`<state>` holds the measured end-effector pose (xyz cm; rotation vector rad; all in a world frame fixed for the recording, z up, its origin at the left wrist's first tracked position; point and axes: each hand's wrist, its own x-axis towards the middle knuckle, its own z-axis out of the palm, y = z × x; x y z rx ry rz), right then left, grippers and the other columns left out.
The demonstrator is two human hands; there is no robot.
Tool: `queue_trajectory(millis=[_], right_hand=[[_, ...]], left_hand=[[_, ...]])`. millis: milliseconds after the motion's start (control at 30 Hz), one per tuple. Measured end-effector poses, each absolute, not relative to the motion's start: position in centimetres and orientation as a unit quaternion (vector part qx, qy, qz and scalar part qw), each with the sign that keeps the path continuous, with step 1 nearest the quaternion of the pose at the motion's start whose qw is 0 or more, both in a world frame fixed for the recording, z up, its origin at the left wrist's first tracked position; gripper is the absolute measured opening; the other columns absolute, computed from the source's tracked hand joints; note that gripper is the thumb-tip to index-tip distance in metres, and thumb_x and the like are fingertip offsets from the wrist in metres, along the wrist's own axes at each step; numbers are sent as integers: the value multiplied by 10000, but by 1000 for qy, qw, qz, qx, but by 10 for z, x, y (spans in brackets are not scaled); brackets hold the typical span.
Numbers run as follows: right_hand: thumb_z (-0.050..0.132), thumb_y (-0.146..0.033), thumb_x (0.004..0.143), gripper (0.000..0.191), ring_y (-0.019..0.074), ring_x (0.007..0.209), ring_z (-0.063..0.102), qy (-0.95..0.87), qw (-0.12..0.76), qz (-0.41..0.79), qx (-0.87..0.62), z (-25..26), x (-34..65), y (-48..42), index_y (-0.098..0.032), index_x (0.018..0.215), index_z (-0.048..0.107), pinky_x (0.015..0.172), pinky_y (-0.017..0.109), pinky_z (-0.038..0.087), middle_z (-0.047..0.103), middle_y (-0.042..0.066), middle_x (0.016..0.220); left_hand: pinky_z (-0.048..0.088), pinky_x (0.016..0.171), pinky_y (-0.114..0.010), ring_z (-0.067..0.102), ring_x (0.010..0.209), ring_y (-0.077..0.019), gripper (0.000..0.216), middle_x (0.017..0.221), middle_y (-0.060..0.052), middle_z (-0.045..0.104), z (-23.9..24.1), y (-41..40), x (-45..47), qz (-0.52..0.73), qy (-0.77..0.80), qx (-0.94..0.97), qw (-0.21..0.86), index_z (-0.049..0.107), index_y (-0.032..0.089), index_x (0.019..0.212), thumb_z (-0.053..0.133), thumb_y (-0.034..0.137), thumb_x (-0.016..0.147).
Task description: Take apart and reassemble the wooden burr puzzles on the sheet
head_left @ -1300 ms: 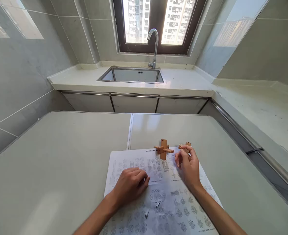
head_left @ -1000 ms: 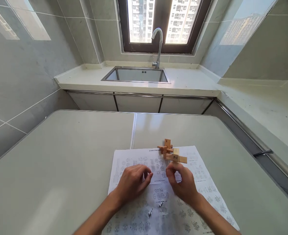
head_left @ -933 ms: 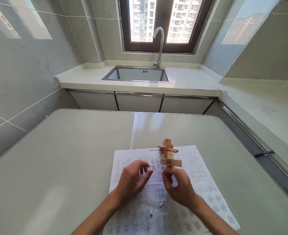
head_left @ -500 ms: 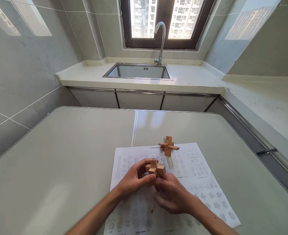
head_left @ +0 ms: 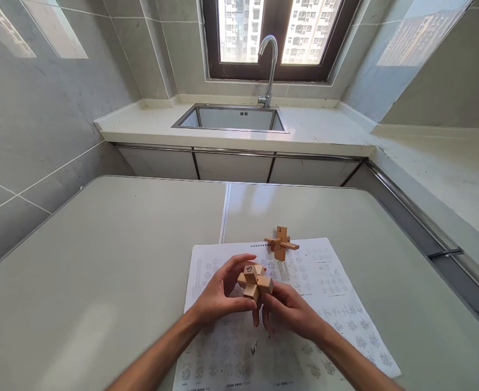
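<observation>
Between my two hands is a wooden burr puzzle (head_left: 251,294) of pale interlocking blocks, with a dark mark on its upper end. My left hand (head_left: 223,293) curls around its left side, thumb along the near lower block and fingers behind. From the right, my right hand (head_left: 290,310) grips it low, its thumb and fingers on the right block. Below both hands lies a printed sheet (head_left: 357,320) covered with small diagrams. A second wooden puzzle (head_left: 281,244), darker and marked 2, stands at the sheet's far edge, untouched.
The sheet rests on a pale table (head_left: 113,260) with a seam (head_left: 225,214) across its far half. Beyond it a counter (head_left: 325,122) holds a steel sink (head_left: 231,117) and a faucet (head_left: 270,70) under a window. Tiled walls stand at both sides.
The held puzzle has tilted and shifted slightly left, and its marked end now shows more clearly. My right-hand fingers have moved beneath it, and my left fingers have lifted a little.
</observation>
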<state>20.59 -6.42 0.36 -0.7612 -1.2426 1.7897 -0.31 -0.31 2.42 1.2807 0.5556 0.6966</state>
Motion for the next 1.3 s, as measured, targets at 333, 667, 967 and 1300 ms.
queue_trajectory(millis=[333,667,967,1300], right_hand=[[659,-553,1015,395,142,573,610,-512,394,663,-378,6,209,-64,-191,866,711,542,242,519,682,27,711],[803,-479,919,254,211,779,681,-471,498,572,-450,-11,208,-64,-247,987,726,684,306,576,728,36,900],[765,-452,956,198,175,681,614,-501,495,546,-453,-11,209,-63,-259,984,730,605,281,535,698,17,856],[721,-456,990,216,160,621,578,-534,491,492,-482,-5,209,-64,-241,1002,735,558,276,502,687,20,822]], left_hand=[[518,1102,-477,659,1290,-335,863,1339,-146,697,21,-8,-1,303,226,595,709,549,277,1471,968,461,739],[485,1181,-486,645,1292,-298,801,1334,-106,675,22,-16,5,376,333,654,566,563,274,1387,988,297,709],[514,1144,-457,662,1246,-282,781,1294,-93,684,23,-19,6,389,327,680,529,552,258,1389,971,311,732],[534,1095,-448,680,1152,-262,735,1282,-98,692,21,-20,8,400,328,703,488,559,245,1368,957,336,757]])
